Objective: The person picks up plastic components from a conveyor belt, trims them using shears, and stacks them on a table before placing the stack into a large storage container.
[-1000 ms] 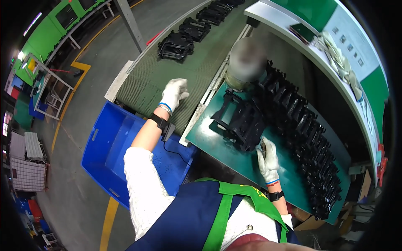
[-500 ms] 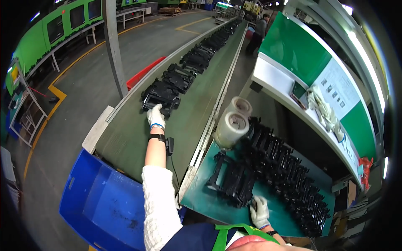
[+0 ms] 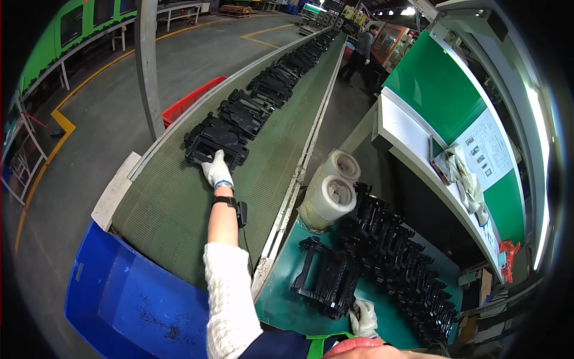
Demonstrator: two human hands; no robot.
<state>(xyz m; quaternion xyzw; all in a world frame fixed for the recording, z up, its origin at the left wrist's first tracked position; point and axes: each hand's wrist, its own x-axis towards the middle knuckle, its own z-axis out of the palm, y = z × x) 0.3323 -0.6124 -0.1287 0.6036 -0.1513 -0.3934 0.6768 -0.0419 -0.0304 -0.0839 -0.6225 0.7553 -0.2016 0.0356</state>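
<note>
At the near end of a row on the conveyor belt (image 3: 263,173) lies a black plastic frame (image 3: 209,136). My left hand (image 3: 216,170), in a white glove, reaches out to its near edge, thumb and fingers closed on it; the fingertips are partly hidden against the part. Another black plastic frame (image 3: 326,278) rests flat on the teal table (image 3: 278,305) at the right. My right hand (image 3: 363,318), gloved too, is at this frame's lower right corner with its fingers curled against it. Beside it stands a tightly packed row of similar black frames (image 3: 400,257).
More black frames (image 3: 272,84) line the belt. Two clear wrap rolls (image 3: 329,200) stand on the table's far corner. A blue bin (image 3: 119,287) sits at the belt's near end, a red bin (image 3: 188,102) beyond it. A shelf (image 3: 412,131) holds gloves. A person (image 3: 362,54) walks in back.
The whole view has shifted slightly as my head moved. My left hand is still at the belt's nearest frame, my right at the table's frame. The person in back shows more fully.
</note>
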